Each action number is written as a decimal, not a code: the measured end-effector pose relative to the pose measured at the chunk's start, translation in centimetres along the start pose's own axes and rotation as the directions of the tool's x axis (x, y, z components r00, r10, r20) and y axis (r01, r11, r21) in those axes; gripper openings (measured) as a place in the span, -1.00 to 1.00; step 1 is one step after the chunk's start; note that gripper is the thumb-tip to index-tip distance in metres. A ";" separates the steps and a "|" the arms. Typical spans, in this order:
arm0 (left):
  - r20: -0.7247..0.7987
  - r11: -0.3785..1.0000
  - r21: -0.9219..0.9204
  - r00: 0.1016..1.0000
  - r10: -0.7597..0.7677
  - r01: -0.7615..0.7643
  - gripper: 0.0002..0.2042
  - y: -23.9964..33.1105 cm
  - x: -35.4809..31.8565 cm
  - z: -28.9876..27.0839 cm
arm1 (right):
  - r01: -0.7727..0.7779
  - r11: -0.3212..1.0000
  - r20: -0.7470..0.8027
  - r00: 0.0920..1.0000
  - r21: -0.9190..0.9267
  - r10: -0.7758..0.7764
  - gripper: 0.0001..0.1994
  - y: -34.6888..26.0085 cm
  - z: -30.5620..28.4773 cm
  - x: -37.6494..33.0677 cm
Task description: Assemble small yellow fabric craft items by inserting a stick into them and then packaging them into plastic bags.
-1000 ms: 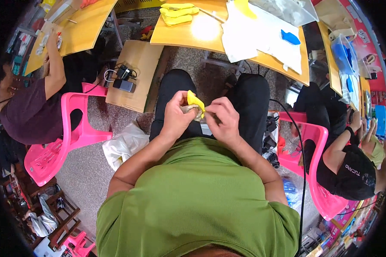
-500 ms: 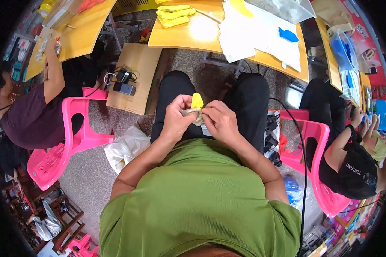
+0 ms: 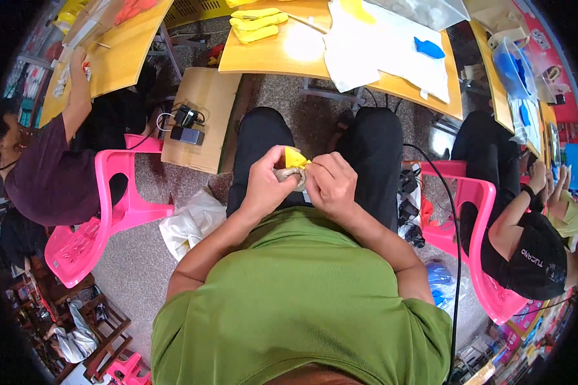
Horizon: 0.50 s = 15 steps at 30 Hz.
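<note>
In the head view, the person sits with both hands brought together over the lap, between the knees in dark trousers. The left hand point(image 3: 268, 183) curls its fingers around a small greyish lump point(image 3: 288, 174) and the base of a yellow piece point(image 3: 295, 158), which pokes up between the two hands, just above the thumbs. The right hand point(image 3: 331, 186) presses in from the other side, its fingers pinched shut on the yellow piece's right edge, so that both hands touch each other and the thing they hold. Ahead of the knees stands a wooden tabletop point(image 3: 270, 58) carrying yellow gloves point(image 3: 257, 24), a white sheet point(image 3: 366, 45) and a blue scrap point(image 3: 428, 47). To the left, a low cardboard box point(image 3: 205, 96) bears a black charger point(image 3: 186, 125) with its cable. A white plastic bag point(image 3: 189, 221) lies on the floor beside the left thigh. Pink plastic chairs point(image 3: 119, 192) stand on both sides, each with another person seated; the one on the left leans an arm on a second tabletop point(image 3: 125, 58).
</note>
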<state>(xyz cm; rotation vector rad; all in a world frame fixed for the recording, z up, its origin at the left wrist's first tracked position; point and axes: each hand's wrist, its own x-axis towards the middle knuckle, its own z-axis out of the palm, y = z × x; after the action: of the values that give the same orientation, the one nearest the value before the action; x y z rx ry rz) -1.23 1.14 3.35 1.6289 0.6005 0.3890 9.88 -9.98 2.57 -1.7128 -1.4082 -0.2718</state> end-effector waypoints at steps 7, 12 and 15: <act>0.045 0.950 0.234 0.979 0.201 -0.206 -0.66 1.8 -0.2 0.0 | 0.068 0.993 -0.138 0.989 0.094 -0.055 -0.84 -0.2 0.0 -0.3; 0.025 0.982 0.112 0.988 0.152 -0.154 -0.68 0.7 -0.4 0.3 | 0.188 0.981 -0.104 0.978 0.049 -0.183 -0.87 -1.1 -0.3 -0.1; -0.053 0.998 0.013 0.997 0.060 -0.059 -0.69 0.7 -0.6 0.5 | 0.218 0.974 -0.101 0.972 0.055 -0.212 -0.88 -1.4 -0.6 0.1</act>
<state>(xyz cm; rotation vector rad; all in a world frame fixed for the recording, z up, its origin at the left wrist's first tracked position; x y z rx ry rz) -1.30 0.30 4.03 1.6548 0.5965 0.4753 8.94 -10.39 3.65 -1.4757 -1.5172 -0.4162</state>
